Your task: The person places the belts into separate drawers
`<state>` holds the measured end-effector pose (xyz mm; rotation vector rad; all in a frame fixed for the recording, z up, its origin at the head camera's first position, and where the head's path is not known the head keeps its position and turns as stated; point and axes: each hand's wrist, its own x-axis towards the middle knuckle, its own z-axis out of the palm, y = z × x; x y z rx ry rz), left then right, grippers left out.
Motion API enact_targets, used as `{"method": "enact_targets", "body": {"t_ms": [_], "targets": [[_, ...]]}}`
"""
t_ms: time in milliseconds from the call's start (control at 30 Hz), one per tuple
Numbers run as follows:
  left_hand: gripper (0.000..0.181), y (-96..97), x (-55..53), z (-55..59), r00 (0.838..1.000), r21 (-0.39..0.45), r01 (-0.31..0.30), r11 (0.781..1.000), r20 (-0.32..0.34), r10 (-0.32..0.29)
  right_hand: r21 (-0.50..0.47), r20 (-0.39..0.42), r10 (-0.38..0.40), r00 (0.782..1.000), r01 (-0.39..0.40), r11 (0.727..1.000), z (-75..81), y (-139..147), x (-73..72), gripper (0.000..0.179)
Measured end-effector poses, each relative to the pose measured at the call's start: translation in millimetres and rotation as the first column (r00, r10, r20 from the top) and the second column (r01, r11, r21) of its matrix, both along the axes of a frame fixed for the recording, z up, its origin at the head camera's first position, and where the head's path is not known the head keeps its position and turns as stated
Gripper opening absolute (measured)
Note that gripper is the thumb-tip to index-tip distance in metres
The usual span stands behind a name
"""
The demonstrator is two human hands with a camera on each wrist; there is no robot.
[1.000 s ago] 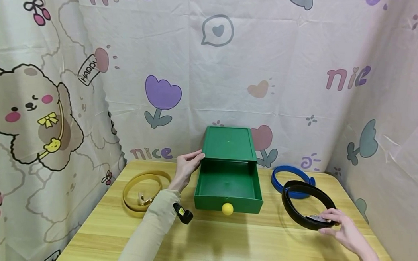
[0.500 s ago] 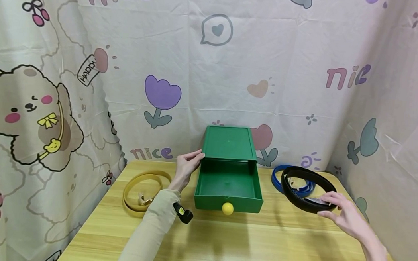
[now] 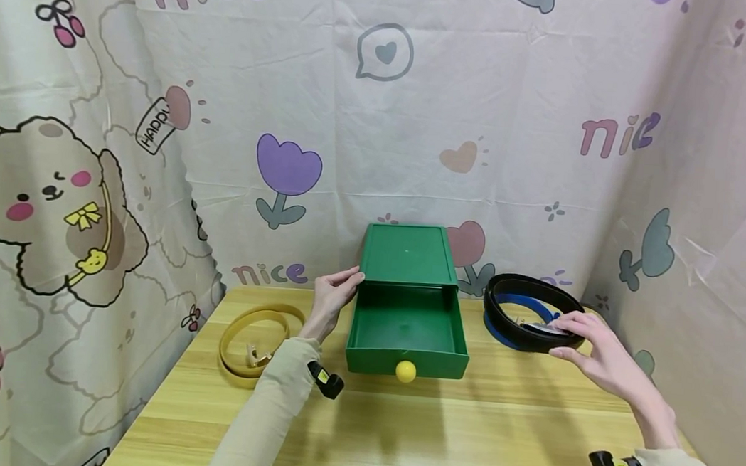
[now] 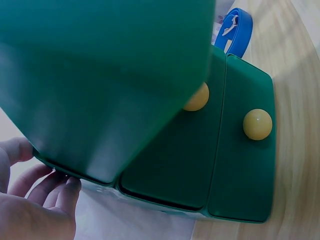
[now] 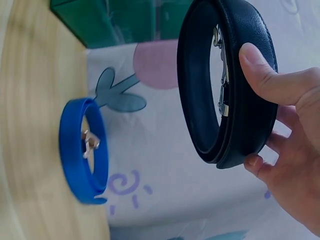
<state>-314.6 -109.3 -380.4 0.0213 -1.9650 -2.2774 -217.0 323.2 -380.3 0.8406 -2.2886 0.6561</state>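
My right hand [image 3: 602, 357] pinches a coiled black belt [image 3: 503, 312] by its side, thumb on one face and fingers on the other. Its silver buckle [image 5: 223, 75] shows inside the coil in the right wrist view. Held in the air, the black belt overlaps a coiled blue belt [image 5: 75, 150] in the head view; in the right wrist view they are apart. At the front left corner of a green drawer cabinet [image 3: 408, 256], my left hand [image 3: 331, 303] grips the edge with thumb and fingertips. The cabinet's top drawer [image 3: 406, 364] is pulled out and looks empty inside.
A coiled yellow belt [image 3: 230, 338] with a gold-coloured buckle lies on the wooden table [image 3: 398, 448], left of the cabinet. Two lower drawers with yellow knobs [image 4: 257, 124] sit closed. A printed curtain [image 3: 393, 120] hangs behind and at both sides.
My right hand has carried the black belt up and leftward in the head view, so it overlaps the blue belt. The left hand and the cabinet have stayed in place.
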Motion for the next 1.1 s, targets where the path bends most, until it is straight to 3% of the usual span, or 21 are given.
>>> {"method": "enact_targets", "body": {"t_ms": [300, 667, 833, 1100], "targets": [[0.035, 0.7, 0.2, 1.1, 1.000, -0.005, -0.007, 1.000, -0.003, 0.007, -0.009, -0.032, 0.039, 0.999, -0.039, 0.999, 21.0, -17.0, 3.3, 0.049], [0.035, 1.1, 2.0, 1.3, 1.000, -0.014, -0.011, 1.000, -0.005, 0.011, -0.027, 0.036, -0.058, 0.998, 0.059, 0.998, 47.8, -51.0, 18.9, 0.041], [0.035, 1.4, 0.8, 0.8, 1.000, -0.008, -0.016, 1.000, 0.002, 0.016, -0.078, 0.062, -0.013, 0.998, 0.017, 0.997, 57.7, -69.2, 25.3, 0.040], [0.034, 0.7, 0.6, 0.5, 1.000, -0.012, -0.020, 1.000, 0.005, 0.020, -0.081, 0.061, 0.072, 0.996, -0.067, 0.994, 68.3, -97.0, 30.7, 0.039]]}}
